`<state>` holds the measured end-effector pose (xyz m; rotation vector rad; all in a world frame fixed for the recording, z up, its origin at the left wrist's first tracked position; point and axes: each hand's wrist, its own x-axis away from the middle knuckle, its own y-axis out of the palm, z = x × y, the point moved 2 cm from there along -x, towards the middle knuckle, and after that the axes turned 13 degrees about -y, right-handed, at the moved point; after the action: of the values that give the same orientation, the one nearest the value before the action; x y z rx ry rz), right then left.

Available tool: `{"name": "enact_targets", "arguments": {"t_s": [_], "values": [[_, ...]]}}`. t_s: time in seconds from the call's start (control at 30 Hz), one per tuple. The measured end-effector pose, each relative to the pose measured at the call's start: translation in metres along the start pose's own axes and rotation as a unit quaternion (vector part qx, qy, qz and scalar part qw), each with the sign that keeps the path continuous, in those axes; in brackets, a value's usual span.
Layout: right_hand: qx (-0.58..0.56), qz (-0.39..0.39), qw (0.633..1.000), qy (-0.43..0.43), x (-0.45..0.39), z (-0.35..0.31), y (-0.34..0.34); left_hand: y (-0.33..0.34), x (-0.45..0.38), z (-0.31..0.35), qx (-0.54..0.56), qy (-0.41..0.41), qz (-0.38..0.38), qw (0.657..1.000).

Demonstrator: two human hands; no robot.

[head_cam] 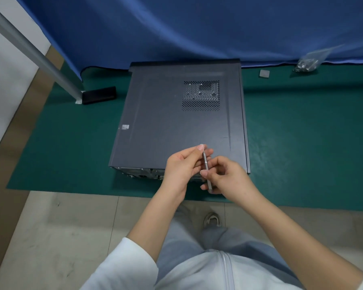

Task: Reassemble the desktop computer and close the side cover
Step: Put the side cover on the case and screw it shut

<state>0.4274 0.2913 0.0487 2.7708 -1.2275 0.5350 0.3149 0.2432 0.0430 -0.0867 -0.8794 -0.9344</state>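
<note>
Head view: left hand [181,164] and right hand [226,176] both pinch slim screwdriver [206,168]; computer case [176,118] sticker [125,127] unreadable.

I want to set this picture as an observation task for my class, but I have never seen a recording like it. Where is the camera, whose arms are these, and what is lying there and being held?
The camera sits on a person's head, looking forward and down, so the arms are the wearer's own. A dark desktop computer case lies on its side on a green mat, its side cover in place. Both hands hold one thin metal tool, probably a screwdriver: the left hand pinches its upper end, the right hand grips lower down. Further back lie a clear bag of small parts, a small grey square and a black block.
</note>
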Motion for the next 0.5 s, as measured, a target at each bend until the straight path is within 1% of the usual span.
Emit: {"name": "enact_targets", "arguments": {"t_s": [0.2, 0.37, 0.5], "values": [[-0.027, 0.049, 0.996, 0.069, 0.026, 0.03, -0.013, 0.017, 0.004, -0.039, -0.054, -0.069, -0.017, 0.996], [-0.001, 0.041, 0.993, 0.112, 0.034, 0.048, -0.026, 0.027, 0.003, -0.063, -0.042, -0.101, -0.02, 0.994], [0.006, 0.039, 0.991, 0.131, 0.04, 0.058, -0.032, 0.029, 0.0, -0.076, -0.062, -0.118, -0.017, 0.991]]}}
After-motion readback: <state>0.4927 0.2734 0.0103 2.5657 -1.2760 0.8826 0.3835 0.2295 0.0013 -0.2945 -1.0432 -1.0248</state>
